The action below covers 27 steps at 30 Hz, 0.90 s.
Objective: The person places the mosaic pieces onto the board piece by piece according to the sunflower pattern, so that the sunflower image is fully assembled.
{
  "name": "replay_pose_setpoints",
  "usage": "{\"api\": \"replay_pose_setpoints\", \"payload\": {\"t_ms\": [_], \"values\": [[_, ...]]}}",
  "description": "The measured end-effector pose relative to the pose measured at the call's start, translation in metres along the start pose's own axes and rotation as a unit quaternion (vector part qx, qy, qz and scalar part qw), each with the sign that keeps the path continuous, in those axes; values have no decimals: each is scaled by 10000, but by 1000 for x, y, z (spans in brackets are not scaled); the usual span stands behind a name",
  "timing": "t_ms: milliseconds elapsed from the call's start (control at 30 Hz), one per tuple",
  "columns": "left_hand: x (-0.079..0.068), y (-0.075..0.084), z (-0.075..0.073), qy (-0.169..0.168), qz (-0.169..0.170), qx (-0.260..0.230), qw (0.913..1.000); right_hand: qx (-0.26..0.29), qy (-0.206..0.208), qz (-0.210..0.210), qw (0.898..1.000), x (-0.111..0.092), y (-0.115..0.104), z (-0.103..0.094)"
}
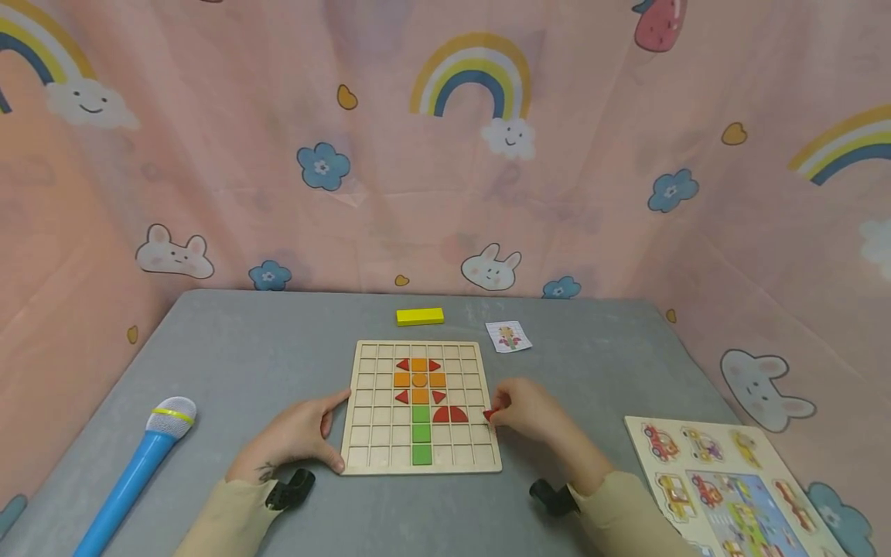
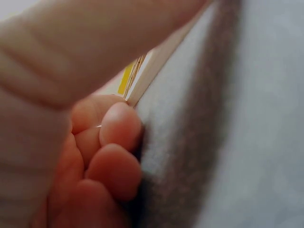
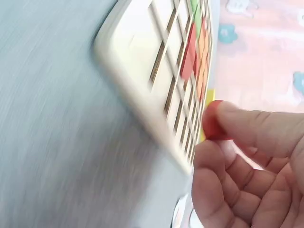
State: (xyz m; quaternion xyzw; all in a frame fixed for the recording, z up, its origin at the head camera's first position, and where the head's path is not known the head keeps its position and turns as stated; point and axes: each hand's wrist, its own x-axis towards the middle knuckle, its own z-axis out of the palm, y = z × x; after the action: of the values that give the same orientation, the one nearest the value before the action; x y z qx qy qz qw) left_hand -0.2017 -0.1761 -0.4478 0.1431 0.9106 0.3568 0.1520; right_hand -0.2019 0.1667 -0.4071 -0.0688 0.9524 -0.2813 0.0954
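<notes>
A wooden grid board (image 1: 376, 456) lies on the grey table, bearing orange squares, an orange disc (image 1: 419, 380), red triangles, a column of green squares (image 1: 421, 433) and two red quarter-round pieces (image 1: 442, 415). My left hand (image 1: 295, 435) touches the board's left edge with thumb and index finger spread apart; the left wrist view shows its other fingers (image 2: 114, 171) curled beside the edge. Over the board's right edge, my right hand (image 1: 532, 414) pinches a small red block with a rounded side (image 3: 213, 118) between thumb and index finger. Its full shape is partly hidden.
Behind the board lie a yellow block (image 1: 420, 316) and a small picture card (image 1: 509, 336) with a flower pattern. A blue toy microphone (image 1: 139, 472) is at the left. At the right front sits a wooden picture puzzle (image 1: 727, 483). Pink printed cloth surrounds the table.
</notes>
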Motion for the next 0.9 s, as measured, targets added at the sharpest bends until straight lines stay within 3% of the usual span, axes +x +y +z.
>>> {"api": "replay_pose_setpoints", "payload": {"t_ms": [300,433,633,900], "values": [[0,0,2,138,-22,210,9997,339,-625,-556,9959,5,-37,17],[0,0,2,107,-38,150,9998,608,-972,-438,9924,5,-45,24],[1,0,0,43,-36,67,10000,925,-1140,-91,9891,8,-50,28],[1,-1,0,59,-19,110,9999,573,-1062,-126,9926,14,-49,35]]}}
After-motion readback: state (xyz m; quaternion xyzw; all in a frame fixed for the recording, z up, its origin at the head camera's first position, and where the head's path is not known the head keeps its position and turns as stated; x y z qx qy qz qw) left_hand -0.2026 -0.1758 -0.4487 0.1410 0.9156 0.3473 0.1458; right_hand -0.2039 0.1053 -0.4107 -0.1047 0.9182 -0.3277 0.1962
